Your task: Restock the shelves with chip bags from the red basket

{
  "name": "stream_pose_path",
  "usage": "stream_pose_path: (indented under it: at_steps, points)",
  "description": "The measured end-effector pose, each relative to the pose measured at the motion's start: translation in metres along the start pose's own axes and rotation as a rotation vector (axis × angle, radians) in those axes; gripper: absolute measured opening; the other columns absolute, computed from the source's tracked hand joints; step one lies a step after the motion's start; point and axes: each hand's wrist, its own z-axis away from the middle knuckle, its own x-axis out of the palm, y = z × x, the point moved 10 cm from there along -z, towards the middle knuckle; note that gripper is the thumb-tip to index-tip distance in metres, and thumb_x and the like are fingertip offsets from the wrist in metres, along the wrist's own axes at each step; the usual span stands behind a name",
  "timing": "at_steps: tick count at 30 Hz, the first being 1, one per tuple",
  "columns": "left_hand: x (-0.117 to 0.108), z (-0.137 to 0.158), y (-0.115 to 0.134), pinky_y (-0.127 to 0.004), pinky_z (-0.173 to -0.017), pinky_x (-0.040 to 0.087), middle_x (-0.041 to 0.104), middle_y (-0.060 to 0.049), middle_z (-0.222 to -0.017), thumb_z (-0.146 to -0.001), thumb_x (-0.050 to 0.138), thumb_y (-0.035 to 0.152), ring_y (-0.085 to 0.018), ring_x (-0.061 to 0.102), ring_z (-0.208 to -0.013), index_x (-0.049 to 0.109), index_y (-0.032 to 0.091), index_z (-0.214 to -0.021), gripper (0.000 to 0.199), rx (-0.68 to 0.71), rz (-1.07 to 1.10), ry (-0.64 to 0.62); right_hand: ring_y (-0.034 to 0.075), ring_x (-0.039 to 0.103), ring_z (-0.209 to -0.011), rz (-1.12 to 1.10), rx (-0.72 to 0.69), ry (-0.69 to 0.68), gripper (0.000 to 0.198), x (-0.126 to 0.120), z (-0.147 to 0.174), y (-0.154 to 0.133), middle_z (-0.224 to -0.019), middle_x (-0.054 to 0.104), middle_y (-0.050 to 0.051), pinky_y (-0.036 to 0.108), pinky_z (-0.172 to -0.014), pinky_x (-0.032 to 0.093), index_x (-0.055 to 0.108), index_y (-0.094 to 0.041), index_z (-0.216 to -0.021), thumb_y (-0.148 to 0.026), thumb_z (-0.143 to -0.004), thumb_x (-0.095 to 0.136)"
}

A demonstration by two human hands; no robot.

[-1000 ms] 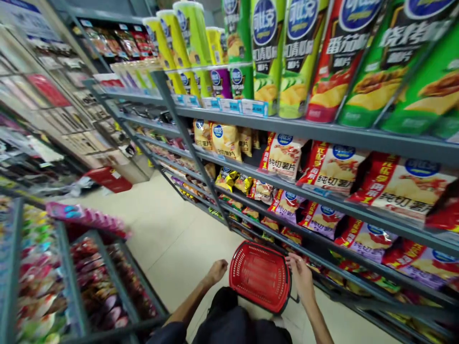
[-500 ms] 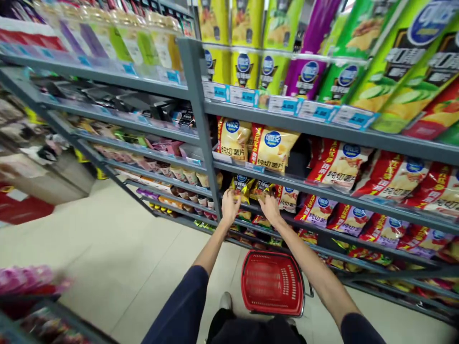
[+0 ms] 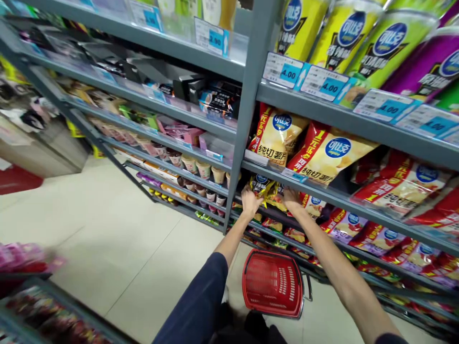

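On a lower shelf stand two yellow-and-black bags of potato chips side by side. My left hand (image 3: pixel 251 201) is closed at the left edge of the left bag of chips (image 3: pixel 261 185). The right bag of chips (image 3: pixel 276 196) has my right hand (image 3: pixel 292 198) at its right side, with the fingers partly hidden behind the shelf edge and the bag. Both bags are still within the shelf, below a row of larger cream-and-red chip bags (image 3: pixel 332 153).
A red shopping basket (image 3: pixel 247 286) stands on the floor by my feet. The grey shelf upright (image 3: pixel 241 129) rises left of my hands. Chip canisters (image 3: pixel 349 33) line the shelf above. Cups (image 3: pixel 202 168) fill shelves to the left. A display bin (image 3: pixel 64 306) stands at lower left.
My view has moved closer to the shelf. Both hands have reached further in, from in front of the two yellow-and-black bags to their outer sides.
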Motion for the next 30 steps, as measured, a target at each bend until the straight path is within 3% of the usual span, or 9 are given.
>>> stream_pose_path:
  at_steps: [4, 7, 14, 19, 25, 30]
  points:
    - [-0.006, -0.004, -0.008, -0.047, -0.122, 0.038, 0.050, -0.033, -0.150, -0.079, 0.083, 0.041, -0.039, 0.050, -0.141, 0.033, -0.007, -0.151, 0.099, 0.039, -0.013, 0.009, 0.036, 0.050, -0.141, 0.029, -0.095, 0.096, 0.058, -0.005, 0.024, -0.006, -0.153, 0.052, 0.024, 0.051, -0.121, 0.037, 0.047, -0.009, -0.151, -0.026, -0.097, 0.057]
    - [-0.010, -0.006, -0.013, -0.047, -0.122, 0.038, 0.049, -0.033, -0.152, -0.080, 0.083, 0.041, -0.038, 0.048, -0.144, 0.032, -0.005, -0.152, 0.100, 0.055, -0.021, 0.003, 0.034, 0.046, -0.146, 0.026, -0.178, 0.144, 0.063, -0.008, 0.035, -0.008, -0.159, 0.045, 0.022, 0.051, -0.123, 0.037, 0.038, -0.012, -0.159, -0.025, -0.098, 0.053]
    - [-0.002, -0.002, -0.008, -0.054, -0.122, 0.036, 0.046, -0.037, -0.152, -0.087, 0.074, 0.052, -0.042, 0.047, -0.145, 0.035, -0.006, -0.149, 0.093, 0.101, -0.076, -0.027, 0.035, 0.039, -0.150, 0.069, -0.176, 0.235, 0.061, -0.012, 0.048, -0.008, -0.159, 0.044, 0.023, 0.052, -0.126, 0.034, 0.042, -0.007, -0.156, -0.029, -0.099, 0.050]
    - [-0.012, 0.004, -0.011, -0.056, -0.125, 0.033, 0.037, -0.040, -0.157, -0.085, 0.073, 0.058, -0.045, 0.037, -0.152, 0.026, -0.010, -0.153, 0.107, 0.179, -0.001, -0.006, 0.035, 0.039, -0.151, 0.081, -0.162, 0.220, 0.061, -0.008, 0.053, -0.008, -0.159, 0.046, 0.023, 0.052, -0.128, 0.030, 0.043, -0.007, -0.155, -0.034, -0.101, 0.047]
    - [-0.047, 0.044, -0.013, -0.053, -0.127, 0.035, 0.039, -0.025, -0.162, -0.095, 0.065, 0.042, -0.033, 0.037, -0.154, 0.025, 0.010, -0.160, 0.082, 0.321, 0.181, 0.072, 0.029, 0.040, -0.152, 0.077, -0.178, 0.223, 0.058, -0.012, 0.057, -0.010, -0.156, 0.051, 0.021, 0.050, -0.127, 0.031, 0.043, -0.011, -0.156, -0.035, -0.103, 0.041]
    - [-0.064, 0.080, -0.022, -0.050, -0.126, 0.038, 0.043, -0.021, -0.160, -0.097, 0.062, 0.033, -0.029, 0.042, -0.151, 0.033, 0.013, -0.157, 0.068, 0.329, 0.247, 0.094, 0.029, 0.032, -0.157, 0.094, -0.180, 0.257, 0.059, -0.014, 0.065, -0.015, -0.162, 0.044, 0.020, 0.048, -0.129, 0.026, 0.042, -0.010, -0.156, -0.036, -0.103, 0.042]
